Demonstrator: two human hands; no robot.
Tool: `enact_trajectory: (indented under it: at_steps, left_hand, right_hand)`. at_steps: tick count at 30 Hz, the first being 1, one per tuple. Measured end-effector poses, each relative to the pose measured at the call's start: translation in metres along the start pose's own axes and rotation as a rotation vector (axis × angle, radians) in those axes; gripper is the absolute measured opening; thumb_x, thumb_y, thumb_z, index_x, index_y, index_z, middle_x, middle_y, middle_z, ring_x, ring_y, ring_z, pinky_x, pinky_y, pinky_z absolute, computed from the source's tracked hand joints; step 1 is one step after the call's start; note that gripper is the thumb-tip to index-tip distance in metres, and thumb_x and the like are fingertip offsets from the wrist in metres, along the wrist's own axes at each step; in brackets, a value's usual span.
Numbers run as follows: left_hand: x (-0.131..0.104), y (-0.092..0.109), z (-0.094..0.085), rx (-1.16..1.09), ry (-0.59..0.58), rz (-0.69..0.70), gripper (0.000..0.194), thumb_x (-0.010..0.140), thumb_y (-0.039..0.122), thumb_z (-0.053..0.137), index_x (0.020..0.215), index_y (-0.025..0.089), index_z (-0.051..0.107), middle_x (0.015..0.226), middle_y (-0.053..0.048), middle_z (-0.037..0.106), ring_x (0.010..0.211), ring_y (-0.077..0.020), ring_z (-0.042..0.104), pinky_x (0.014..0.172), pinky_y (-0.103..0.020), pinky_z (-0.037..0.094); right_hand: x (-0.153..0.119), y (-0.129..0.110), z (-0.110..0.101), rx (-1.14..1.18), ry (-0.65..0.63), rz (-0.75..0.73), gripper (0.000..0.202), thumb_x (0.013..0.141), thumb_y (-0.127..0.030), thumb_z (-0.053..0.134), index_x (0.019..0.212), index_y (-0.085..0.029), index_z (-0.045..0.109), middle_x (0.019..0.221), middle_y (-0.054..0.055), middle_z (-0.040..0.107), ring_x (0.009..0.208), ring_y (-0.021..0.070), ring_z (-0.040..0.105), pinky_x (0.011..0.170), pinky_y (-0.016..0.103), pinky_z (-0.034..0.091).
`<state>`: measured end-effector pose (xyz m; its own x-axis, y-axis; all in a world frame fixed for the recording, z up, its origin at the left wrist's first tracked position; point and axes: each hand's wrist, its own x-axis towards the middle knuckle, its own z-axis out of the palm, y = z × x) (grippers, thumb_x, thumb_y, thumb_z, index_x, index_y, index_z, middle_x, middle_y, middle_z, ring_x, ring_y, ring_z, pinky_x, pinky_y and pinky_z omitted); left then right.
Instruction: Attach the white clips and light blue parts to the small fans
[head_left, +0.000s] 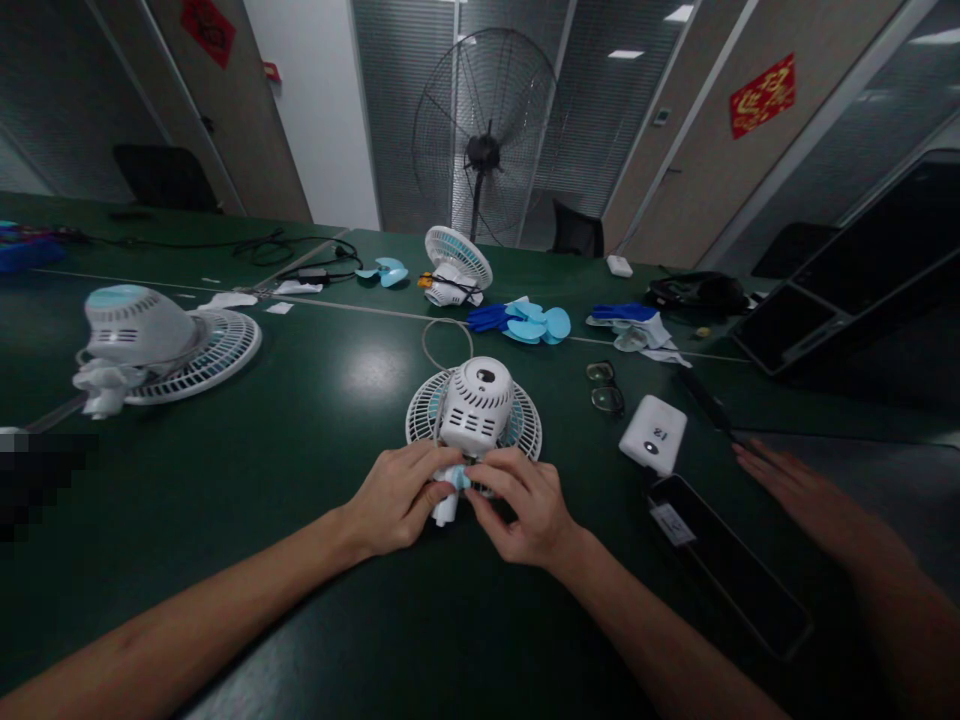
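Observation:
A small white fan (478, 400) lies face down in front of me, its motor housing up and its grille (525, 425) flat on the table. At the near end, its white clip (445, 510) carries a small light blue knob (457, 477). My left hand (401, 495) is closed around the clip from the left, with thumb and fingers beside the knob. From the other side, my right hand (525, 505) pinches at the knob between thumb and fingers. My fingertips partly hide the joint below the motor housing.
Another person's hand (795, 490) rests at the right, near a phone (731, 560) and a white power bank (654, 433). Glasses (604, 388) lie beyond. Another fan (142, 335) is at left, a third (456, 268) behind. Blue blades (538, 324) and gloves (487, 317) lie mid-table.

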<state>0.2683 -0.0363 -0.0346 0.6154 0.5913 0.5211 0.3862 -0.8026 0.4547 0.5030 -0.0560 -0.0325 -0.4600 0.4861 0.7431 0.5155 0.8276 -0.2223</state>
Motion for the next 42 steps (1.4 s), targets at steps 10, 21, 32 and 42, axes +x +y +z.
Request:
enact_trajectory:
  at_steps: [10, 21, 32, 42]
  left_hand:
    - [-0.001, -0.002, -0.001, -0.061, 0.053, -0.014, 0.026, 0.106, 0.031, 0.046, 0.127, 0.019, 0.056, 0.105, -0.007, 0.069, 0.090, -0.0218, 0.066, 0.079, -0.035, 0.053]
    - [0.003, 0.003, -0.001, 0.012, -0.009, 0.041, 0.027, 0.106, 0.033, 0.045, 0.126, 0.018, 0.057, 0.100, -0.008, 0.067, 0.085, -0.0220, 0.065, 0.075, -0.035, 0.055]
    - [0.000, -0.002, -0.002, -0.055, 0.041, 0.006, 0.027, 0.105, 0.031, 0.046, 0.127, 0.018, 0.056, 0.107, -0.010, 0.070, 0.091, -0.0228, 0.067, 0.079, -0.037, 0.056]
    - [-0.001, -0.003, -0.001, -0.013, 0.030, 0.044, 0.028, 0.103, 0.029, 0.049, 0.128, 0.018, 0.055, 0.106, -0.009, 0.069, 0.089, -0.0232, 0.068, 0.077, -0.037, 0.055]
  right_hand:
    - [-0.004, 0.009, 0.005, -0.051, 0.029, -0.046, 0.021, 0.103, -0.021, 0.066, 0.124, -0.023, 0.067, 0.104, 0.005, 0.070, 0.073, 0.0105, 0.065, 0.064, 0.024, 0.052]
    - [0.004, -0.008, 0.006, -0.064, -0.003, 0.075, 0.019, 0.106, -0.024, 0.056, 0.089, -0.019, 0.064, 0.083, 0.003, 0.067, 0.069, 0.0133, 0.064, 0.060, 0.028, 0.048]
    - [-0.001, 0.006, 0.002, -0.007, -0.032, -0.051, 0.025, 0.103, -0.019, 0.061, 0.128, -0.018, 0.062, 0.111, 0.007, 0.074, 0.094, 0.0162, 0.073, 0.075, 0.028, 0.057]
    - [0.000, 0.002, 0.006, -0.059, 0.042, 0.023, 0.014, 0.105, -0.031, 0.063, 0.104, -0.019, 0.070, 0.094, 0.004, 0.073, 0.080, 0.0133, 0.070, 0.065, 0.025, 0.052]
